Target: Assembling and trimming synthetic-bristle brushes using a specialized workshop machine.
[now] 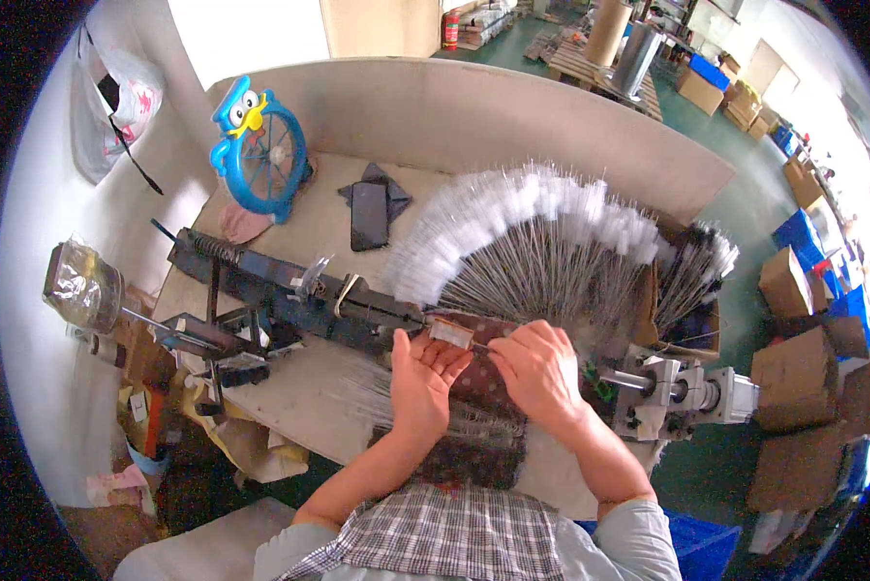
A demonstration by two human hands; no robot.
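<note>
My right hand (pixel 539 376) pinches a thin dark wire stem (pixel 485 349), its fingers pressed together. The stem points left toward a small whitish block-like piece (pixel 451 333) above my left fingers; I cannot tell whether they are joined. Palm up, my left hand (pixel 422 385) lies beside that piece with its fingers stretched apart. Behind both hands, a wide fan of wire brushes (pixel 541 257) with white bristles spreads over the table. More thin wires (pixel 362 392) lie left of my left wrist. A long dark metal machine (pixel 294 281) runs from the upper left to my fingertips.
A blue cartoon-shaped fan (pixel 297 145) and a phone (pixel 368 216) stand at the table's back. Right of my hand is a metal shaft assembly (pixel 682 384). Dark-bristled brushes (pixel 698 266) fill a carton (pixel 682 341). A raised panel (pixel 512 116) borders the far side.
</note>
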